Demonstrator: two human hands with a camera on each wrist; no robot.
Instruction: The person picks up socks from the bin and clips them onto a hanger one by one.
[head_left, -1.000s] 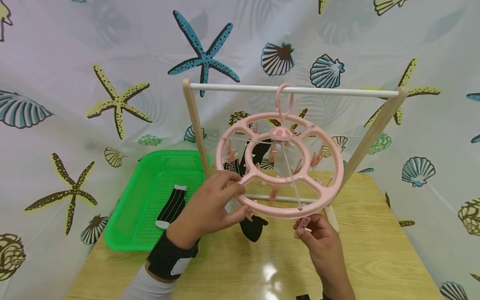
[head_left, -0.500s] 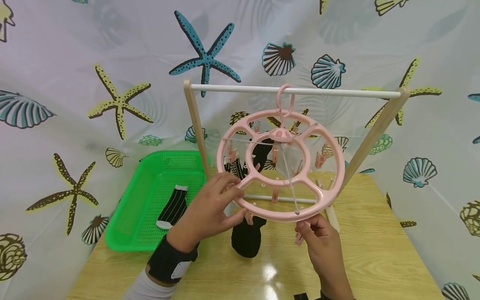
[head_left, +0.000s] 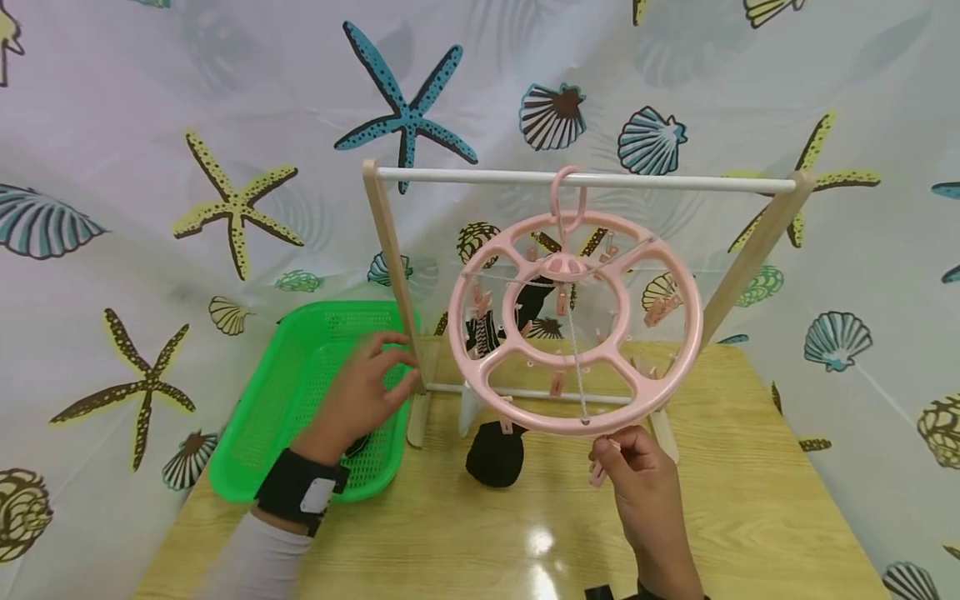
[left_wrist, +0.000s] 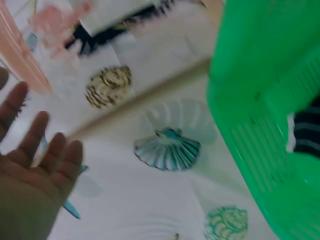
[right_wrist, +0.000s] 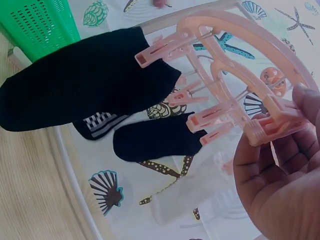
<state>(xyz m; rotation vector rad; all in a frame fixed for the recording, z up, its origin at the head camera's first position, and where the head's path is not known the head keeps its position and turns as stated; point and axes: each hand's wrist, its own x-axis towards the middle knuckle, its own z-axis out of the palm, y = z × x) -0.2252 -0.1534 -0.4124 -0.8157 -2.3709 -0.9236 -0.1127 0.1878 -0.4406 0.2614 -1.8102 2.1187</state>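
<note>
A round pink clip hanger [head_left: 577,425] hangs tilted from a white rail. My right hand [head_left: 645,483] pinches a pink clothes peg [right_wrist: 277,122] at its near rim. A black sock [right_wrist: 90,77] hangs from another peg [right_wrist: 162,48]; behind it hang a second black sock [right_wrist: 157,140] and a patterned one [right_wrist: 102,122]. My left hand [head_left: 363,396] is blurred, held over the green basket [head_left: 255,417] with fingers spread and nothing in them. In the left wrist view a black striped sock [left_wrist: 307,131] lies in the basket; the hand mostly hides it in the head view.
The white rail [head_left: 480,176] rests on wooden posts [head_left: 753,242] standing on the wood table [head_left: 750,500]. A lower white bar [head_left: 517,392] runs behind the hanger. A curtain [head_left: 300,83] printed with starfish and shells forms the back.
My left hand has let go of the hanger's rim and moved left over the basket. The hanger has shifted slightly right. My right hand stays at the near rim, its peg now tipped downward.
</note>
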